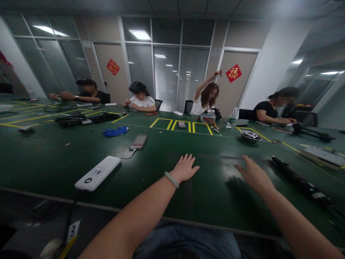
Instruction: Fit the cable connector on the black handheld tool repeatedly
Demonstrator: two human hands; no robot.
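Observation:
My left hand (185, 168) lies flat on the green tabletop (167, 194), fingers spread, holding nothing. A pale bangle (171, 180) circles that wrist. Over the table to the right, my right hand (254, 174) has its fingers apart and casts a shadow; it holds nothing, and whether it touches the surface I cannot tell. A long black device (300, 181) lies to the right of this hand. Left of my left hand are a white power bank (98, 173) and a phone (138, 142) with a white cable.
A blue glove (115, 131), a metal bowl (250, 136) and a water bottle (231, 118) sit farther back. Yellow tape (191, 126) marks the table. Several people sit across it, one (206, 95) with an arm raised. The table's near edge (107, 205) runs below my forearms.

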